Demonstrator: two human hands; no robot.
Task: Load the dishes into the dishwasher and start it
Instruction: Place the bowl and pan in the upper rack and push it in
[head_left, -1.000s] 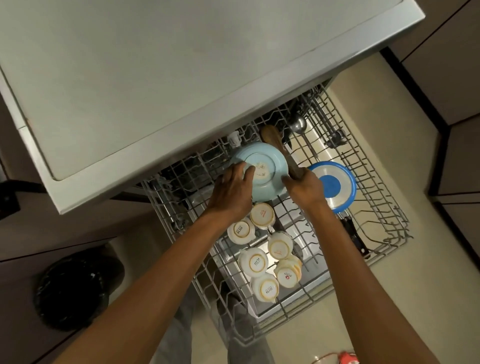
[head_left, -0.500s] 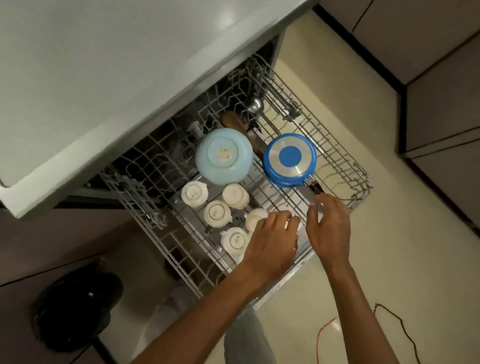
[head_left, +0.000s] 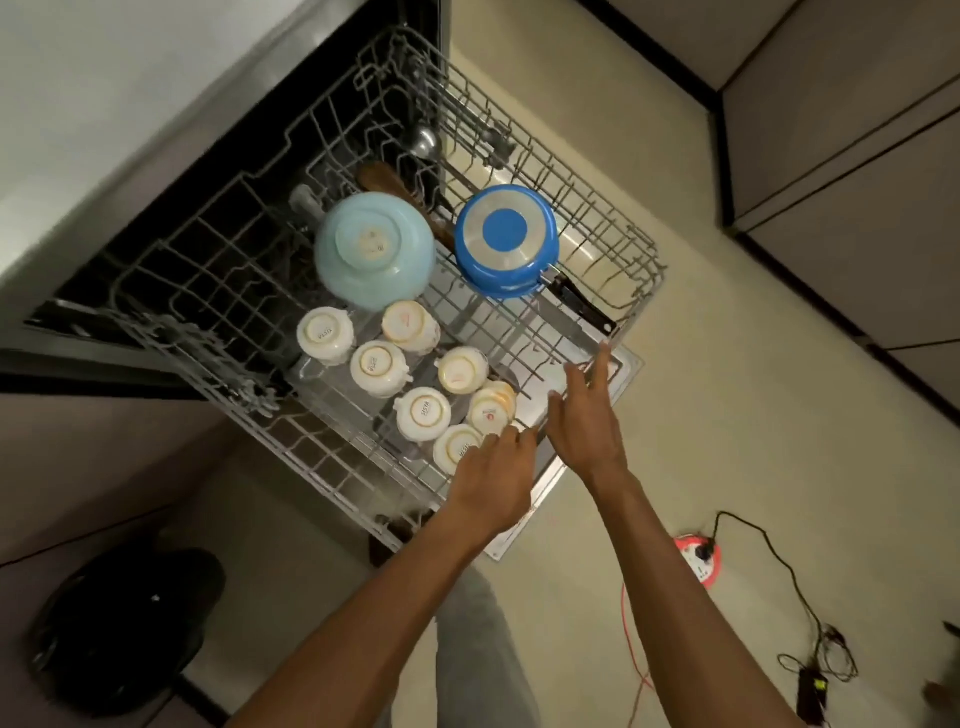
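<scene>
Head: rack (head_left: 636, 306) rim at right hand (head_left: 582, 421)

Place: a home kitchen, seen from overhead.
Appliance: a dishwasher (head_left: 249, 156) built in under a pale countertop (head_left: 130, 104), its wire rack (head_left: 644, 260) drawn out above the open steel door (head_left: 621, 371).
Load: upturned white cups (head_left: 371, 364), a pale-blue bowl (head_left: 374, 249), a blue saucepan (head_left: 506, 241) and a ladle (head_left: 423, 140) at the rack's far edge.
Surroundings: beige floor (head_left: 727, 415), plain cabinet fronts (head_left: 857, 156) at right, an orange extension reel (head_left: 698, 558) with trailing cables.
</scene>
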